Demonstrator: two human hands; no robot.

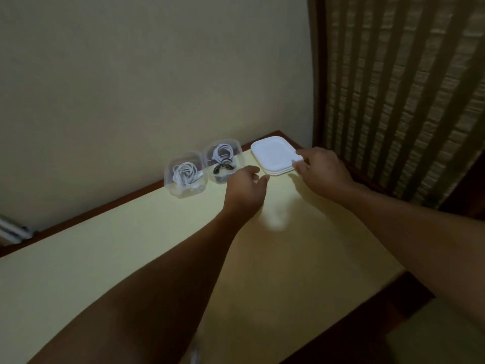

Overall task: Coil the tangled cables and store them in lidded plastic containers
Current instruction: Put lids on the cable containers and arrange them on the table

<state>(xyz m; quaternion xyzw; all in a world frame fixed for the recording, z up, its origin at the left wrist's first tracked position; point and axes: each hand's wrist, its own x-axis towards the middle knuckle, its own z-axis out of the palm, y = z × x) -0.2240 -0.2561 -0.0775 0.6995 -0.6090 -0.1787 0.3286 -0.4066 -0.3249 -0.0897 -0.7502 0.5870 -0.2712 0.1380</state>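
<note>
The right hand (324, 170) was nearer, its fingertips pinching the near right edge of the top lid (273, 152) stacked at the table's (157, 232) back corner, with the open cable-filled containers (171, 177) lying leftward beyond the loosely curled, empty left hand (245, 189).

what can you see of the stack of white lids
The lids are a flat stack of what look like three white, rounded-square plastic pieces. They lie at the table's far right corner, by the wall. The right grip pinches the stack's near right edge. The left grip is open by its near corner.
</note>
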